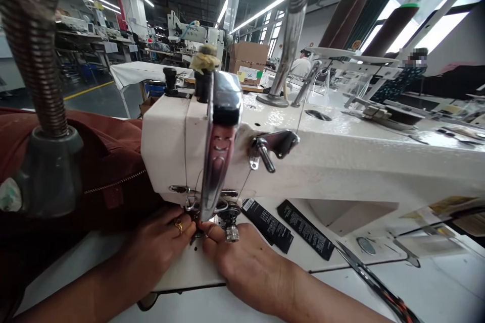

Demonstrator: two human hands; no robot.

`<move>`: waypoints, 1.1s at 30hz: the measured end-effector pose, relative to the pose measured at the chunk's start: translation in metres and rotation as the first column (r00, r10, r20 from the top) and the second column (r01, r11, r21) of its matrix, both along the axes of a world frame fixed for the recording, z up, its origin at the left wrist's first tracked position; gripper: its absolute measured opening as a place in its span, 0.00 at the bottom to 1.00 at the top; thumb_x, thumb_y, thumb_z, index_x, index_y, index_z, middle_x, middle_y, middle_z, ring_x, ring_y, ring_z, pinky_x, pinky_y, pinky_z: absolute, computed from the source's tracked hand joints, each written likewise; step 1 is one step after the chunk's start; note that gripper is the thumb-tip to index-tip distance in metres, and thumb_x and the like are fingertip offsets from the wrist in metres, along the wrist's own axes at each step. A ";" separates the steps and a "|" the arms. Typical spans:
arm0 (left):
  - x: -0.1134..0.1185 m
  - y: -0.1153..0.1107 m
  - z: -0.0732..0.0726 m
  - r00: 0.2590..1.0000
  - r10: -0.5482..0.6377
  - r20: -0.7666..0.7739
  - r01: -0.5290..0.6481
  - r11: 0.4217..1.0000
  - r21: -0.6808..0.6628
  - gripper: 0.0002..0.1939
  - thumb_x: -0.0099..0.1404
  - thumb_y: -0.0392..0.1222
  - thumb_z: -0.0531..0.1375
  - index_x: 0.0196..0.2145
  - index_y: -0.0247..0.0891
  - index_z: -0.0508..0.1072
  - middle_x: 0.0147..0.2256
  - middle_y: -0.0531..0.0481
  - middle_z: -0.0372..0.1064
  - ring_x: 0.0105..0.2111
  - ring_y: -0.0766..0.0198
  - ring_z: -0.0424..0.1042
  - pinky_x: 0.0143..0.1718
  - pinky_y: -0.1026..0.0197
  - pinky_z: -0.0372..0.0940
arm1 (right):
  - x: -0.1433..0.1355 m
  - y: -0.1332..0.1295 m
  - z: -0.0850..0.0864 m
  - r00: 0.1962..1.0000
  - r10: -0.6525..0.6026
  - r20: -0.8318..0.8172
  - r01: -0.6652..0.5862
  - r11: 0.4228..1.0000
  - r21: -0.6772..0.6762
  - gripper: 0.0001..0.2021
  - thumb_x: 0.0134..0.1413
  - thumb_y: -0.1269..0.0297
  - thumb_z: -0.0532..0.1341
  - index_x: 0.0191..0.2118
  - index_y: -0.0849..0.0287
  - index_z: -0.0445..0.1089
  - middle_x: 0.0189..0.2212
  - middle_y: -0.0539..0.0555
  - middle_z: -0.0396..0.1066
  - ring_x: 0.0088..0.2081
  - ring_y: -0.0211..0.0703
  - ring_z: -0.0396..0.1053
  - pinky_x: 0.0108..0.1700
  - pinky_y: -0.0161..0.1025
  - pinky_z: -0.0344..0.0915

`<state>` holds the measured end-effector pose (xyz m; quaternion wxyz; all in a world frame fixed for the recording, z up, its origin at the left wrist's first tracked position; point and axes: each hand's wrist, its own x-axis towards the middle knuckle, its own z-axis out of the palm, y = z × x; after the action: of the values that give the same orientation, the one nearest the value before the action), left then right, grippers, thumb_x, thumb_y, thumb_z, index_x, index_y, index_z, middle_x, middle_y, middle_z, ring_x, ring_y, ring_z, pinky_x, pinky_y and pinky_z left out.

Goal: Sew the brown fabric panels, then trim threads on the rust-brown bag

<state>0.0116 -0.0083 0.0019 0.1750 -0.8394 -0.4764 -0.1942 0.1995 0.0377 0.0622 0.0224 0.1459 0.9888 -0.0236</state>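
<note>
A white sewing machine point(341, 161) spans the view, with its needle area low at the centre. My left hand point(161, 239) lies left of the needle area, a ring on one finger, its fingertips at the edge of a dark red garment point(113, 181) with a zip. Just right of it, my right hand point(242, 262) has its fingers bent together beside the tension knob point(232, 233). Both sets of fingertips nearly meet under the machine head, and what lies between them is too hidden to name. Black printed labels point(306, 229) rest on the machine bed to the right.
Scissors point(373, 280) lie at the lower right. A flexible metal tube point(38, 60) with a grey end hangs at the left. Brown thread cones point(343, 22) stand at the upper right. A cardboard box point(248, 63) and two people are farther back.
</note>
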 end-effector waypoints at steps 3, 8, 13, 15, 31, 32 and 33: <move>0.001 0.000 0.002 1.000 0.007 0.009 -0.007 1.000 -0.016 0.16 0.62 0.25 0.44 0.36 0.38 0.68 0.34 0.54 0.68 0.37 0.67 0.64 0.44 0.66 0.57 | 0.000 0.001 -0.001 1.000 0.005 0.011 -0.005 1.000 -0.011 0.14 0.39 0.82 0.50 0.35 0.65 0.63 0.43 0.59 0.64 0.36 0.44 0.65 0.30 0.37 0.63; 0.002 0.002 0.002 1.000 0.000 0.012 0.001 0.998 -0.066 0.14 0.61 0.26 0.47 0.38 0.37 0.68 0.36 0.52 0.68 0.38 0.65 0.65 0.44 0.65 0.59 | 0.000 0.003 -0.003 1.000 0.005 -0.002 -0.005 1.000 0.000 0.13 0.42 0.82 0.51 0.35 0.64 0.62 0.41 0.59 0.65 0.36 0.44 0.65 0.31 0.38 0.63; 0.002 0.003 0.004 0.999 0.020 0.047 -0.017 0.998 -0.062 0.16 0.60 0.24 0.47 0.35 0.38 0.70 0.34 0.53 0.69 0.36 0.65 0.66 0.41 0.65 0.60 | 0.000 0.003 -0.002 1.000 -0.016 0.014 0.016 1.000 0.004 0.13 0.42 0.82 0.50 0.36 0.64 0.62 0.41 0.58 0.65 0.33 0.42 0.66 0.30 0.37 0.62; 0.003 0.003 0.006 0.998 0.034 0.045 -0.032 0.998 -0.046 0.17 0.58 0.24 0.46 0.35 0.39 0.70 0.33 0.53 0.70 0.34 0.65 0.66 0.40 0.65 0.60 | 0.000 0.002 -0.002 0.999 -0.029 0.040 0.028 0.999 0.021 0.14 0.42 0.82 0.50 0.36 0.64 0.62 0.42 0.58 0.64 0.30 0.42 0.66 0.28 0.37 0.62; -0.006 0.008 0.011 0.993 -0.055 0.105 0.064 0.995 -0.080 0.20 0.59 0.24 0.45 0.36 0.43 0.70 0.36 0.54 0.70 0.36 0.65 0.67 0.39 0.64 0.61 | 0.001 0.007 0.000 0.995 -0.021 -0.101 0.011 0.995 -0.096 0.17 0.42 0.81 0.51 0.42 0.64 0.61 0.39 0.56 0.65 0.36 0.42 0.64 0.34 0.36 0.63; -0.006 0.009 0.012 0.991 -0.072 0.117 0.080 0.995 -0.063 0.19 0.59 0.24 0.45 0.35 0.43 0.70 0.35 0.54 0.70 0.35 0.65 0.68 0.38 0.64 0.62 | 0.001 0.004 0.006 0.995 -0.023 -0.092 0.016 0.996 -0.082 0.18 0.41 0.81 0.51 0.42 0.64 0.61 0.38 0.56 0.66 0.34 0.42 0.64 0.32 0.36 0.62; -0.005 0.009 0.013 0.988 -0.088 0.129 0.095 0.994 -0.055 0.19 0.59 0.25 0.45 0.35 0.42 0.70 0.34 0.54 0.70 0.34 0.65 0.68 0.37 0.64 0.62 | 0.005 0.000 0.013 0.996 -0.029 -0.079 0.024 0.997 -0.067 0.18 0.40 0.82 0.51 0.41 0.64 0.61 0.37 0.56 0.66 0.33 0.43 0.64 0.31 0.37 0.62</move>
<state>0.0061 0.0007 0.0148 0.1100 -0.8514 -0.4532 -0.2401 0.2041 0.0379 0.0757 -0.0128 0.1573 0.9855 -0.0622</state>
